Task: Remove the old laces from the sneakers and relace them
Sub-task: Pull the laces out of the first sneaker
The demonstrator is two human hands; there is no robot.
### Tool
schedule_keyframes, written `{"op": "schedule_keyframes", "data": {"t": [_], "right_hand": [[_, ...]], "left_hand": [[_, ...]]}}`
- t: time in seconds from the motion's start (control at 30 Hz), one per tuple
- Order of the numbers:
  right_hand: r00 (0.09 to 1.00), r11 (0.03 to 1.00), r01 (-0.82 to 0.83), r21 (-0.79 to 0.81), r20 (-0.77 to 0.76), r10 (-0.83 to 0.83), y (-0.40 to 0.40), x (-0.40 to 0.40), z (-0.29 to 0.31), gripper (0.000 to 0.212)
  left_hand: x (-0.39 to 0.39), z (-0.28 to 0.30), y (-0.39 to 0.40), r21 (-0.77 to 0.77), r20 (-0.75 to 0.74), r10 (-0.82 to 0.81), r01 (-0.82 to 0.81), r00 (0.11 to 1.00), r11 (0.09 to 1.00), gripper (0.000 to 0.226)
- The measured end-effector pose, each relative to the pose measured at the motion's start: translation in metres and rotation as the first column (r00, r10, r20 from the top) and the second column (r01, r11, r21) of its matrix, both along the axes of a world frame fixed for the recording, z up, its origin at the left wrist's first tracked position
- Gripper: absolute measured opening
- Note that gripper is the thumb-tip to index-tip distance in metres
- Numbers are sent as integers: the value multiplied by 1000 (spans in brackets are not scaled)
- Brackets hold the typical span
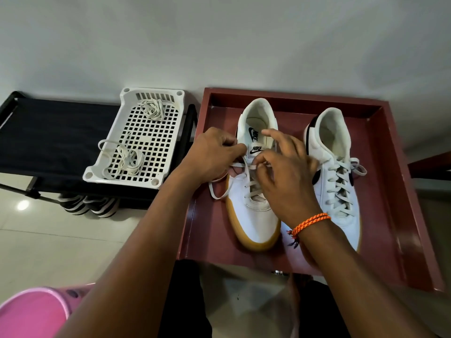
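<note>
Left sneaker (253,215) sits in the red tray (390,191), toe toward the camera, white upper, gum sole. Its lace (225,191) is threaded through the lower eyelets; a loose loop trails off the left side onto the tray floor.

Left hand (212,154) over the upper eyelets, fingers curled, pinching the lace near the tongue. Right hand (285,172) over the middle of the same shoe, thumb and forefinger pinching the lace just right of the tongue label, other fingers loosely spread. Orange cord bracelet (311,222) on the right wrist.

Right sneaker (341,172) just beside it in the same tray, fully laced, black swoosh on the side, lace ends lying off its right edge.

White perforated basket (127,98) left of the tray, resting on a black rack (48,132). Two lace bundles in the basket: one (152,111) at the far end, one (127,159) at the near end with a loop hanging over the left rim.

Striped sandals (90,206) on the floor under the rack. Pink clog (31,313) at bottom left. Pale tiled floor (61,240), white wall (219,45) behind.
</note>
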State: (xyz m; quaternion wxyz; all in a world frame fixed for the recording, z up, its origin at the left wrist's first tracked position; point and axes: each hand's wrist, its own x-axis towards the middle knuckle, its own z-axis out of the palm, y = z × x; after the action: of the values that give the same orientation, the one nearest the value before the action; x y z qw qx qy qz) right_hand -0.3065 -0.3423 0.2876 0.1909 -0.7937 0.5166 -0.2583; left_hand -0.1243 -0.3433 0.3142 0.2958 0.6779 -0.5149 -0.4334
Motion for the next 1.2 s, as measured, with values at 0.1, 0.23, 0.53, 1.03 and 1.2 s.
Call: {"op": "schedule_keyframes", "data": {"t": [0.1,0.23,0.53,1.03,1.2], "right_hand": [[964,993,110,36,239,-115,-6,-1,2,22],[818,971,189,149,524,-239,-14,-9,13,27],[650,878,451,160,615,-446,-30,-33,19,24],[980,921,-166,352,-47,194,-18,-44,14,73],[974,895,-224,387,48,223,-21,-51,15,89]], "left_hand": [[1,-1,-1,33,-11,-2,3,1000,999,29],[-2,2,-1,69,-21,3,-2,1000,998,25],[-9,0,0,12,135,28,-29,990,999,27],[-36,13,10,163,149,-327,303,933,939,27],[-37,11,11,127,41,-297,290,954,949,14]]}}
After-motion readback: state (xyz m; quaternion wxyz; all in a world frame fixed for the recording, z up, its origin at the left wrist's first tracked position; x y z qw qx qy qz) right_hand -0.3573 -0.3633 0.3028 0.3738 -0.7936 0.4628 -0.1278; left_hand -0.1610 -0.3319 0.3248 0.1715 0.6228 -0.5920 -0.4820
